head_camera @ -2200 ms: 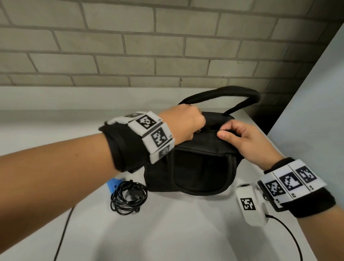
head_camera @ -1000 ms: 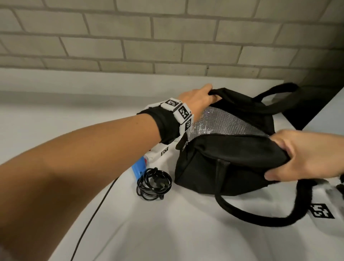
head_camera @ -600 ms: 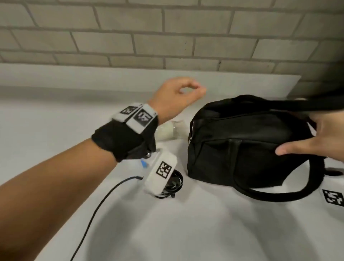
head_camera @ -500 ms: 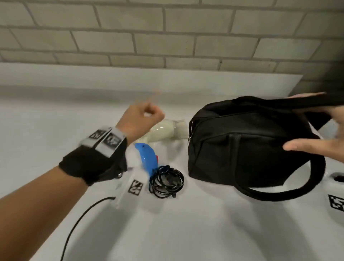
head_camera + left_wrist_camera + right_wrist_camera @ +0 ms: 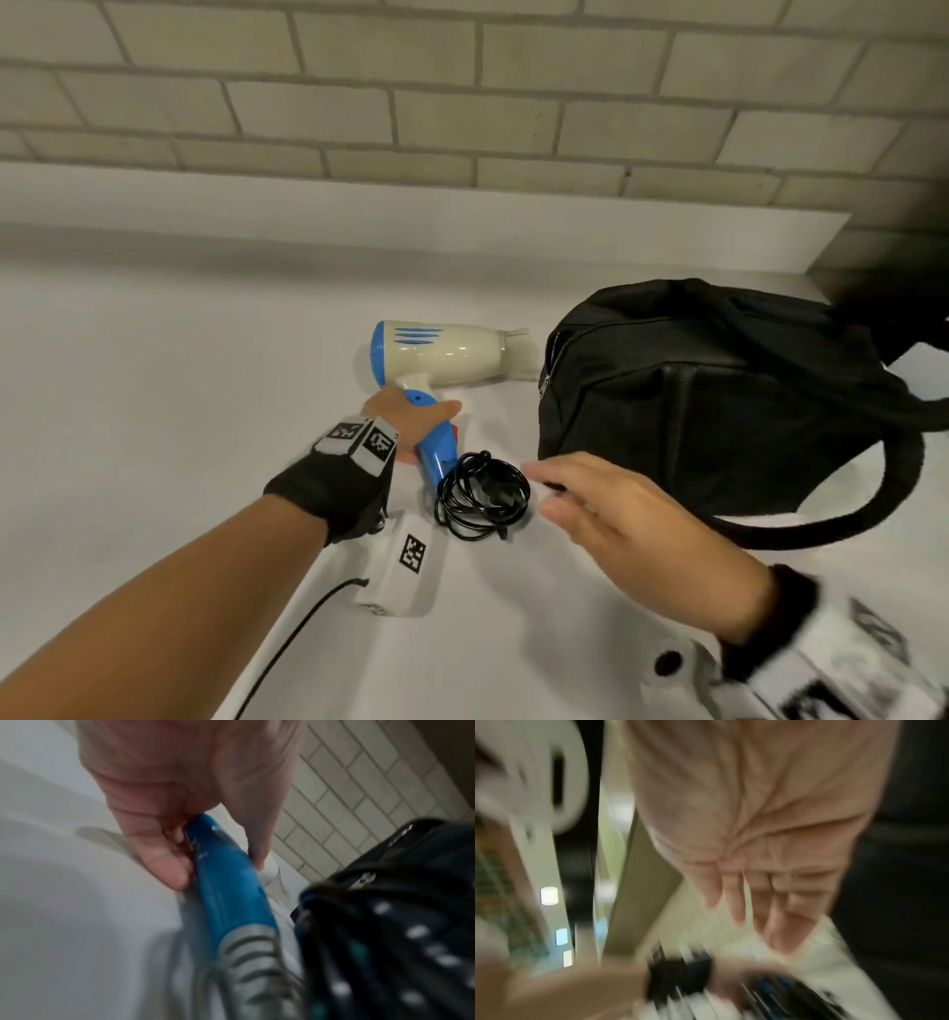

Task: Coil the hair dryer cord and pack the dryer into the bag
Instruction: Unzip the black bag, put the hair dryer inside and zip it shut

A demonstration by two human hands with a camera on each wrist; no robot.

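A cream and blue hair dryer (image 5: 441,354) lies on the white counter, nozzle pointing right toward the black bag (image 5: 693,401). My left hand (image 5: 411,421) grips its blue handle (image 5: 226,882), thumb on one side and fingers on the other. The black cord (image 5: 482,493) lies coiled on the counter at the handle's end. My right hand (image 5: 606,509), blurred with motion, hovers open with fingers stretched just right of the coil and holds nothing. The bag stands upright at the right, one strap (image 5: 847,519) drooping onto the counter.
A brick wall (image 5: 462,103) with a white ledge runs along the back of the white counter (image 5: 154,411). White camera units hang at both wrists, and a thin black cable (image 5: 287,647) trails from the left one.
My left hand dropped from the bag down to the dryer and took hold of its handle. My right hand let go of the bag and swung left toward the coiled cord.
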